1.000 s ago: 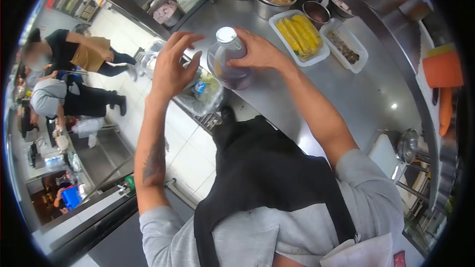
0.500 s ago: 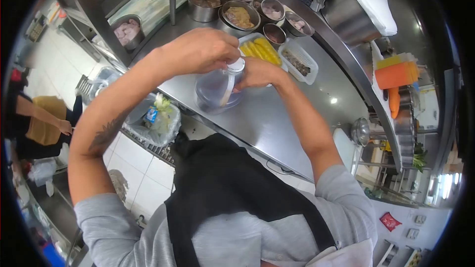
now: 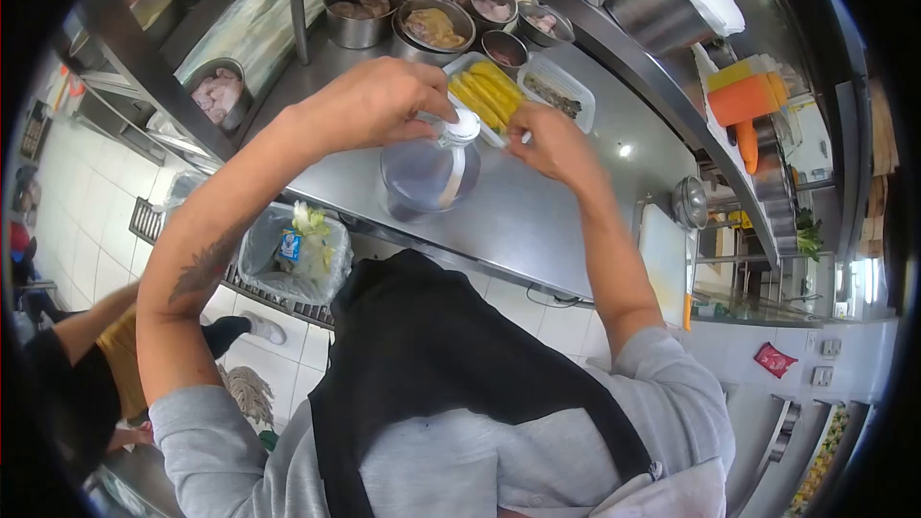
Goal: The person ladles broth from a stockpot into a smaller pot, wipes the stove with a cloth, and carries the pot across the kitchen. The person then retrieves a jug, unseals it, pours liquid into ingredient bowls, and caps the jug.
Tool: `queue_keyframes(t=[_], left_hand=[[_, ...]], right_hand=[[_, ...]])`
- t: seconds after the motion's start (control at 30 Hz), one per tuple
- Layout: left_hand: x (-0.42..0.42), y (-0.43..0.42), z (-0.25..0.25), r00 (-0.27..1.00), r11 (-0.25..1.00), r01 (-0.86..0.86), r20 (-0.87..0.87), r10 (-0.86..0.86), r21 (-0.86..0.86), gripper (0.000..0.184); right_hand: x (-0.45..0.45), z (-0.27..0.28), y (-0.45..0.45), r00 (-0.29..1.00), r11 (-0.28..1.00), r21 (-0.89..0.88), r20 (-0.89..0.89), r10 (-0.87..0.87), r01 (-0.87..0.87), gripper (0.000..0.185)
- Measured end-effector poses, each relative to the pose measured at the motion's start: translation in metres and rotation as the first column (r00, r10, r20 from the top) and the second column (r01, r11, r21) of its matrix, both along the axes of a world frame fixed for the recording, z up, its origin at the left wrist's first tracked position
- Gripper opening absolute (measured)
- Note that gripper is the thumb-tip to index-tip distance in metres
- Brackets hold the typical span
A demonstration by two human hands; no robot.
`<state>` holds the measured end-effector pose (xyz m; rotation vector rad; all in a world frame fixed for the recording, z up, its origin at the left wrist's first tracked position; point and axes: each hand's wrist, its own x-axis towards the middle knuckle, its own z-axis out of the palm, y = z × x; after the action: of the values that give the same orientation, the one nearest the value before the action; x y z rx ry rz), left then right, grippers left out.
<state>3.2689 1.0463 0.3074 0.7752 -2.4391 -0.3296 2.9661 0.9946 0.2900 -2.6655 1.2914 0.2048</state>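
Observation:
A large clear plastic jug [image 3: 413, 177] with a pale handle stands upright on the steel counter. My left hand [image 3: 389, 101] is closed at its neck, fingertips against the white cap [image 3: 464, 125] from the left. To the right of the jug, apart from it, my right hand [image 3: 554, 142] is pinched closed. A small whitish bit shows at its fingertips, too small to name. Just behind that hand lies a white tray [image 3: 455, 65] of yellow pieces in clear wrap. Beside it sits a white plastic basket [image 3: 585, 105] holding small greyish food pieces.
Several steel bowls of raw meat [image 3: 434, 29] stand at the back of the steel counter [image 3: 614, 187]. A lined bin [image 3: 336, 254] with scraps is below the front edge. Steel shelving [image 3: 652, 72] runs along the right. Another person [image 3: 96, 355] is at the lower left.
My right hand has come away from behind the jug's neck and moved right, its fingers now pinched. My left hand stays at the cap. The other person has shifted closer.

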Motion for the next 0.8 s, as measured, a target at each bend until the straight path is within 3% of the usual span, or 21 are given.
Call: queue_keyframes(t=[0.07, 0.13, 0.17, 0.23, 0.37, 0.43, 0.5, 0.57, 0.63, 0.67, 0.7, 0.73, 0.8], left_hand=[[-0.002, -0.003, -0.009, 0.999, 1.0, 0.01, -0.04, -0.011, -0.028, 0.024], [-0.008, -0.003, -0.015, 0.996, 0.998, 0.024, -0.084, -0.028, -0.053, 0.021], [-0.009, -0.002, -0.016, 0.998, 0.989, 0.013, -0.062, -0.023, -0.146, 0.02], [-0.014, 0.001, -0.017, 0.999, 0.972, 0.014, -0.041, -0.024, -0.233, 0.02], [-0.024, 0.011, -0.019, 0.997, 0.962, -0.066, -0.044, 0.056, -0.266, 0.022], [-0.03, 0.02, -0.026, 0.994, 0.966, -0.094, -0.072, 0.079, -0.241, 0.023], [-0.038, 0.032, -0.041, 0.938, 0.965, -0.252, -0.263, 0.227, -0.067, 0.019], [-0.051, 0.06, -0.068, 0.91, 0.945, -0.319, -0.259, 0.325, 0.065, 0.019], [-0.075, 0.088, -0.098, 0.782, 0.92, -0.317, -0.486, 0.39, 0.229, 0.017], [-0.077, 0.094, -0.109, 0.717, 0.872, -0.361, -0.5, 0.486, 0.33, 0.015], [-0.078, 0.096, -0.111, 0.641, 0.812, -0.397, -0.504, 0.579, 0.428, 0.014], [-0.08, 0.096, -0.113, 0.636, 0.811, -0.394, -0.509, 0.581, 0.433, 0.014], [-0.088, 0.096, -0.11, 0.525, 0.786, -0.461, -0.587, 0.616, 0.412, 0.021]], right_hand=[[-0.006, 0.007, 0.01, 0.998, 0.998, -0.056, 0.055, 0.044, -0.041, 0.065], [0.011, 0.033, 0.033, 0.888, 0.99, 0.129, 0.445, -0.113, 0.061, 0.061], [0.017, 0.033, 0.039, 0.889, 0.989, 0.131, 0.442, -0.121, 0.069, 0.061], [0.03, 0.026, 0.048, 0.751, 0.998, 0.042, 0.66, 0.01, -0.051, 0.055], [0.05, -0.001, 0.049, 0.662, 0.996, 0.067, 0.749, -0.011, -0.06, 0.051], [0.056, -0.002, 0.053, 0.63, 0.994, 0.11, 0.77, -0.101, 0.025, 0.045], [0.057, -0.012, 0.054, 0.599, 0.997, 0.071, 0.798, -0.068, 0.017, 0.039], [0.061, -0.023, 0.056, 0.558, 1.0, 0.026, 0.829, -0.027, 0.011, 0.034], [0.063, -0.029, 0.057, 0.519, 0.993, -0.077, 0.855, 0.019, 0.091, 0.024], [0.061, -0.027, 0.059, 0.521, 0.992, -0.076, 0.853, 0.014, 0.098, 0.024], [0.061, -0.023, 0.061, 0.57, 0.972, -0.207, 0.814, 0.11, 0.108, 0.022], [0.062, -0.019, 0.063, 0.62, 0.937, -0.333, 0.758, 0.201, 0.103, 0.021], [0.071, -0.014, 0.073, 0.628, 0.952, -0.265, 0.77, 0.113, 0.154, 0.019]])
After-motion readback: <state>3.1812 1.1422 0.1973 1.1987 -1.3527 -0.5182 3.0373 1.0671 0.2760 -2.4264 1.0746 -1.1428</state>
